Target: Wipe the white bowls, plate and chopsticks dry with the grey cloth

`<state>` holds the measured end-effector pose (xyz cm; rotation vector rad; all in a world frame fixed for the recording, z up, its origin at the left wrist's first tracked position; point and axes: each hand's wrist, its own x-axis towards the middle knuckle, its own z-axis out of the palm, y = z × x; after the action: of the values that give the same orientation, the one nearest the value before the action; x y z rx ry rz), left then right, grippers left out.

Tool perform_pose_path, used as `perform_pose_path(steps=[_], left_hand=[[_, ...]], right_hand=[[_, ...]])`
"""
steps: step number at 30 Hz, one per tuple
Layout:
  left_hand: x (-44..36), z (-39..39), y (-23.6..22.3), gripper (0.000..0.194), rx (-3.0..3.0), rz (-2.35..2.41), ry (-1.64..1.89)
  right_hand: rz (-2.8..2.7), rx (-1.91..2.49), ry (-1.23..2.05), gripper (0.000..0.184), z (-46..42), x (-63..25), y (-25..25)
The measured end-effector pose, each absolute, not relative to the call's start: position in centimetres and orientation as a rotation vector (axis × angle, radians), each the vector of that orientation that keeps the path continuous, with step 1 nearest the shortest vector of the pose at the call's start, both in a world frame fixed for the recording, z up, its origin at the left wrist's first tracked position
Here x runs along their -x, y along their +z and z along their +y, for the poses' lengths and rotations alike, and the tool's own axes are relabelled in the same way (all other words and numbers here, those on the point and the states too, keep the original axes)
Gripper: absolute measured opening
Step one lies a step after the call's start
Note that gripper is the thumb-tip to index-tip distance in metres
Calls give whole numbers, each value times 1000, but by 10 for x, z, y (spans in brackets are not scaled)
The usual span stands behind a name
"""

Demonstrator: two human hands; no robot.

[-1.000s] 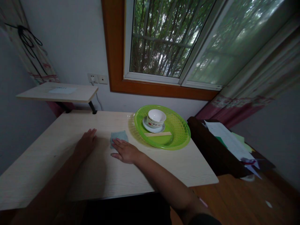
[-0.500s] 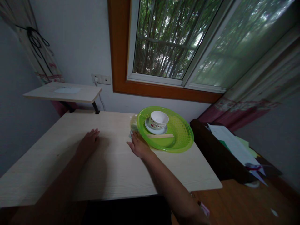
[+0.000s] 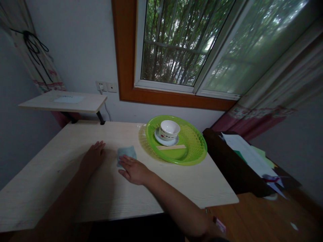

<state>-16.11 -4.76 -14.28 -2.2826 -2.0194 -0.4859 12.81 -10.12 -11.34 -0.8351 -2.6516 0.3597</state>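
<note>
My right hand (image 3: 133, 169) lies flat, its fingertips resting on a light blue cloth (image 3: 130, 152) spread on the pale wooden table (image 3: 141, 198). Its fingers are stretched out and press the cloth from above rather than wrap round it. Part of the cloth is hidden under the fingers. To the left, my left hand (image 3: 93, 155) rests palm down on the bare tabletop, fingers extended, holding nothing. Right of the cloth stands a green plastic basket (image 3: 194, 146) with stacked white bowls (image 3: 170, 127) on a white plate (image 3: 165, 142) and several chopsticks (image 3: 171, 147) in it.
A small raised shelf (image 3: 88, 105) with a paper (image 3: 69, 99) on it stands at the table's back left. Behind are a wall socket (image 3: 101, 86) and a window. Papers (image 3: 246, 154) lie on a dark brown piece of furniture (image 3: 227, 171) at the right.
My right hand slid the cloth right to the basket's edge, then back left to about where it was. The left hand stays in place. The camera view shifted slightly.
</note>
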Motion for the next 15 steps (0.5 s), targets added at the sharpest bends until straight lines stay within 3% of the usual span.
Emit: perform_pose_path(steps=[8, 15], left_hand=[[164, -49, -145, 55, 2313, -1997, -543], [166, -51, -144, 56, 2317, -2004, -519]], right_hand=[[-2602, 1162, 359, 59, 15, -55, -119], [-2351, 1540, 388, 69, 35, -89, -111]])
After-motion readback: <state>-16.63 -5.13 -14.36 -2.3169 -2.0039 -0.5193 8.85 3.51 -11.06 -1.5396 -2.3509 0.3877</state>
